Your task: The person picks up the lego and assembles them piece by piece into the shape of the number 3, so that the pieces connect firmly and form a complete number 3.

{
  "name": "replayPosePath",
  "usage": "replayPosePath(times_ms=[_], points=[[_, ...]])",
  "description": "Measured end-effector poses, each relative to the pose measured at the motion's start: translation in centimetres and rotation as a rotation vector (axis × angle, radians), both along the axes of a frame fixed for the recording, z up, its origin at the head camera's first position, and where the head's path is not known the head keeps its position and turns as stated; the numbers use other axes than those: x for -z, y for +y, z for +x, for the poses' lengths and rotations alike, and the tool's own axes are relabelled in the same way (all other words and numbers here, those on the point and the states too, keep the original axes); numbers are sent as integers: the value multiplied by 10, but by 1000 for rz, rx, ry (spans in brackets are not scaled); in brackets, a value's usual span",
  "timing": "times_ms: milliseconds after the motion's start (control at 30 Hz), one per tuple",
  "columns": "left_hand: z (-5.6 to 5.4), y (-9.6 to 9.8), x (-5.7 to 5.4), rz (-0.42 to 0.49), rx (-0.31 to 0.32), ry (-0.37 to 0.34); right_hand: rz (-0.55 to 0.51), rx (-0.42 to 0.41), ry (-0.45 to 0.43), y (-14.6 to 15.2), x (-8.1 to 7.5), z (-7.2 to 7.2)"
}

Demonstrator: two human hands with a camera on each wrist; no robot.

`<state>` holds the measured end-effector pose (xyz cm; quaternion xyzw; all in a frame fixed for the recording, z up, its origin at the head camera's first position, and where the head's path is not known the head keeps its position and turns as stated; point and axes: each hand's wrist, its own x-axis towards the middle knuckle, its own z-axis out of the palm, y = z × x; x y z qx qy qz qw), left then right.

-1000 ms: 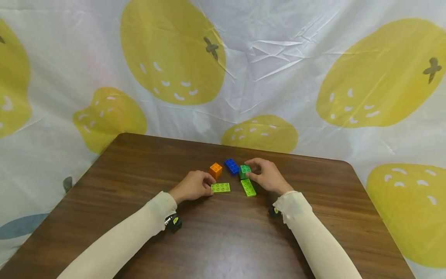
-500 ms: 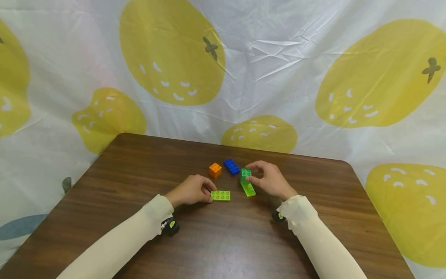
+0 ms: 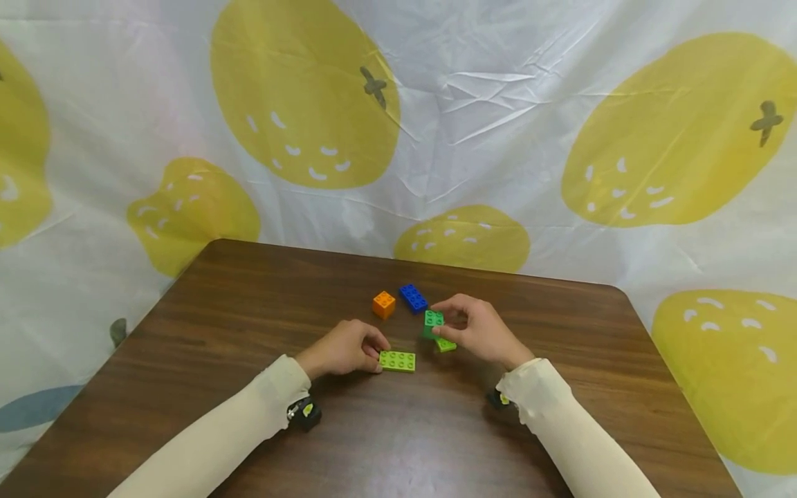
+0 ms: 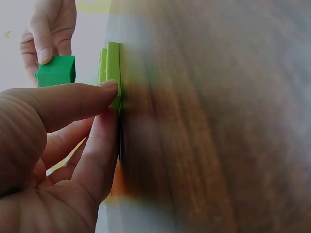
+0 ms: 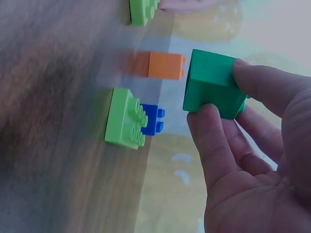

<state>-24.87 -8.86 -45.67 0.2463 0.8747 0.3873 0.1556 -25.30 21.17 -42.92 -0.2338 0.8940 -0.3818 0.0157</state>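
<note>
My left hand (image 3: 349,348) pinches one end of a flat lime-green building brick (image 3: 397,361) between thumb and fingers, low at the tabletop. My right hand (image 3: 479,330) holds a square green building brick (image 5: 214,85) by its sides, raised above the table. In the head view this green brick covers part of a second lime-green brick (image 3: 445,344), which lies on the table; the right wrist view shows that brick (image 5: 124,119) apart from it, studs up. The left wrist view has the green brick (image 4: 56,72) beyond the left thumb.
An orange square brick (image 3: 384,304) and a blue brick (image 3: 414,298) sit farther back on the brown wooden table (image 3: 299,277). Behind the table's far edge hangs a white cloth (image 3: 448,159) printed with yellow fruit.
The right hand has lifted the green brick off the table and brought it nearer the person. The left hand has drawn its lime-green brick toward the person. Orange and blue bricks stay put.
</note>
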Motion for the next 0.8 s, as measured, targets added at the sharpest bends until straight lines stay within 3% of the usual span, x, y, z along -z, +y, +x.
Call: replayPosePath(times_ms=[500,800], points=[[2,2,4,6,11,26,-72,-79,-21,-7,9,19],[1,2,4,4,14,33,-83,-74,-1,-12,13,24]])
